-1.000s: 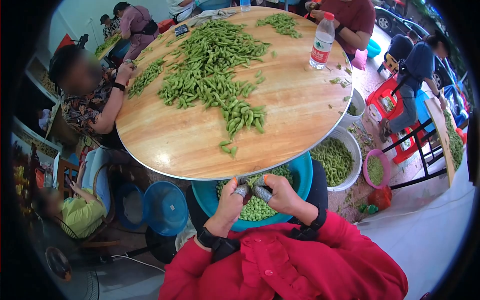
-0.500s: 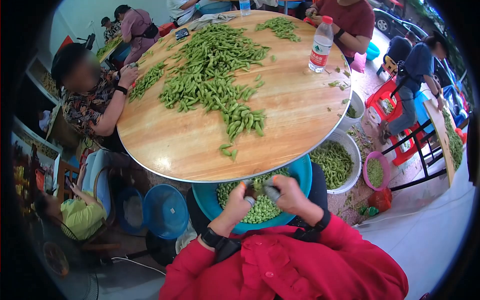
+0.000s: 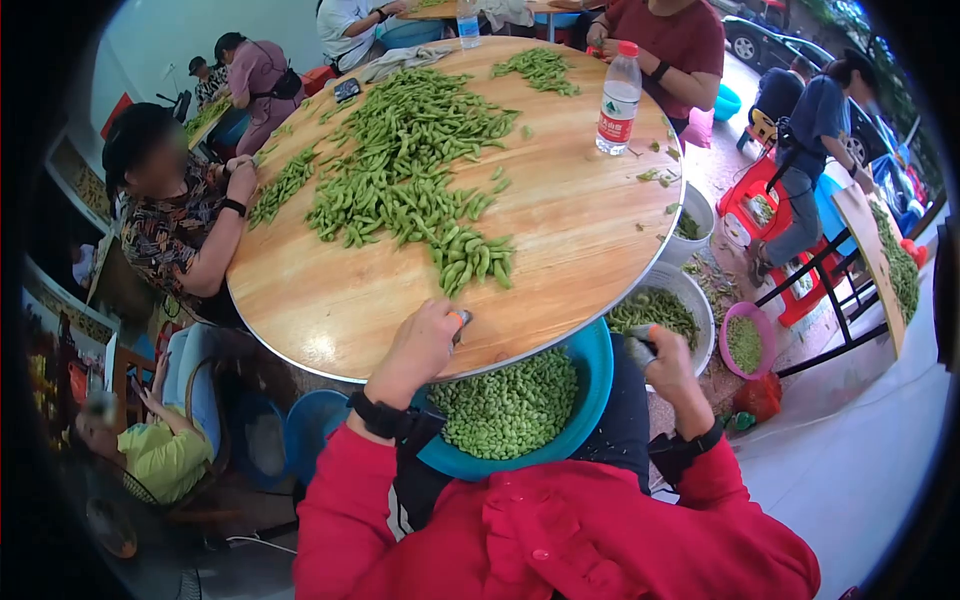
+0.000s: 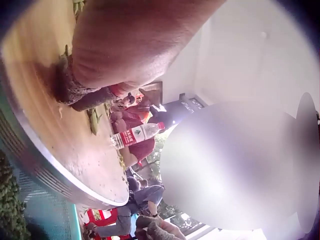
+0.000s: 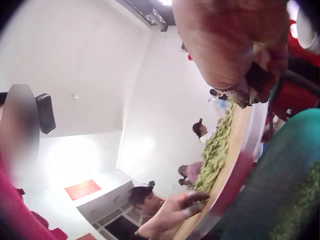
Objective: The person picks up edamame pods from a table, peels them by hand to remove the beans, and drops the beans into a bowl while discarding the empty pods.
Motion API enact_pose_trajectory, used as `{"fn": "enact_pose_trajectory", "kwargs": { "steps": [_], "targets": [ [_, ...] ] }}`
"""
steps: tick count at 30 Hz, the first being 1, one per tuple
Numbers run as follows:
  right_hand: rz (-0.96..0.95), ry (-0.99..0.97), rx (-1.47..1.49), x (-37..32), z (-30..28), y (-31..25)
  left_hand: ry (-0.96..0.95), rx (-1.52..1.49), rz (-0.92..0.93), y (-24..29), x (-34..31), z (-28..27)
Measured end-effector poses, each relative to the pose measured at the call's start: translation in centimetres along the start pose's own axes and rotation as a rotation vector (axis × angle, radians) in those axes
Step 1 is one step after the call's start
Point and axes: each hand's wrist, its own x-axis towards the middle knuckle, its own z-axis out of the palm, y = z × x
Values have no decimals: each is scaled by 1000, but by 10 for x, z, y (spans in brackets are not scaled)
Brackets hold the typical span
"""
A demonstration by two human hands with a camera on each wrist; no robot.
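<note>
My left hand (image 3: pixel 425 335), grey wrapping on its fingertips, reaches over the near edge of the table (image 3: pixel 570 290). Its spread fingers come down to the wood just short of a heap of green soybean pods (image 3: pixel 410 160). One loose pod (image 4: pixel 94 121) lies close beside those fingers in the left wrist view. Off to the right, my right hand (image 3: pixel 672 365) hangs beyond the basin with its fingers bent; whether anything is inside them I cannot tell. Between both hands, a teal basin (image 3: pixel 597 385) on my lap holds shelled green beans (image 3: pixel 505 410).
A water bottle (image 3: pixel 618 100) stands on the table's right side. At the right, a white basket (image 3: pixel 705 325) of pods and a pink basin (image 3: pixel 768 340) sit on the floor. A person (image 3: pixel 180 220) sits at the left; another (image 3: pixel 675 55) works across the table.
My hands were together over the basin, working at a pod; now they are apart. The left moved forward onto the table, the right moved out to the right. The head view shifted slightly.
</note>
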Motion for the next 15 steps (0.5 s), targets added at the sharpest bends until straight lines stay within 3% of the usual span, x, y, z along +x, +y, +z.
{"fn": "enact_pose_trajectory", "kwargs": {
  "steps": [2,5,8,11,15],
  "targets": [
    [-47,-127,126,3,24,-10,-112,-2,-39,-6,4,-1],
    [3,-255,218,9,45,-32,2,-118,-156,-4,-3,3],
    [-29,-297,370,13,71,-39,232,-641,-480,6,-12,12],
    [33,-330,556,13,91,-52,342,-1409,-687,23,-24,20],
    [157,-416,794,11,103,-62,377,-1704,-803,58,-29,16]
  ]
}}
